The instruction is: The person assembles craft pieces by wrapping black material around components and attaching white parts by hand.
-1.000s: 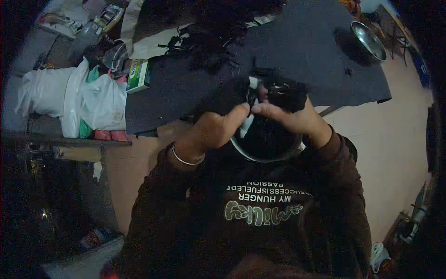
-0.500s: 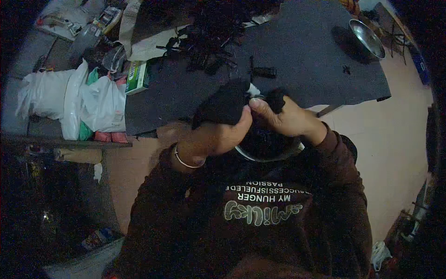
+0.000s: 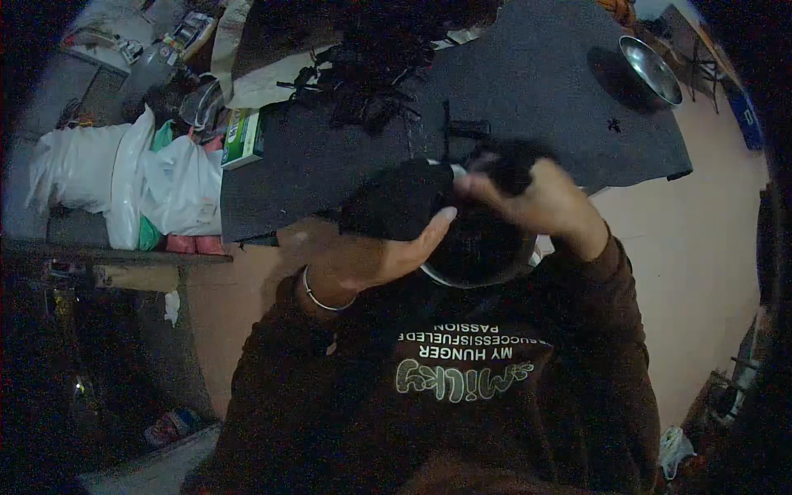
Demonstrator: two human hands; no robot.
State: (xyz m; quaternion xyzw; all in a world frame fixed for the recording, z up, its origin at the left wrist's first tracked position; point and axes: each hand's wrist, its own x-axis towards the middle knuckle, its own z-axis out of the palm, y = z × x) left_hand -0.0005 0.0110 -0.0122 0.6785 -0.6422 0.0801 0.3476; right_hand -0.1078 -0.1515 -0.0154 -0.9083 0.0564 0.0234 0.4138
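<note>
My left hand (image 3: 396,256), with a bangle at the wrist, is closed on a black cloth-like piece (image 3: 392,202) that covers its fingers; the thumb lies along the near edge. A small whitish bit (image 3: 458,171) shows at the right end of this piece. Beside it is my right hand (image 3: 561,206), its fingers smeared by motion and its thumb toward the whitish bit. Around its fingertips is a blurred black shape (image 3: 520,165) that I cannot make out. Below both hands, a round metal bowl (image 3: 462,285) with dark contents sits at my lap.
On the grey-covered table (image 3: 561,107) lie a heap of black pieces (image 3: 371,74), a single black piece (image 3: 469,128) and a metal dish (image 3: 652,70) at the right edge. A green-and-white box (image 3: 243,139) and filled plastic bags (image 3: 177,181) stand at left.
My right hand has moved right and slightly away from the left hand, and its fingers are now blurred. The left hand has shifted slightly down and its thumb has lifted apart from the right thumb.
</note>
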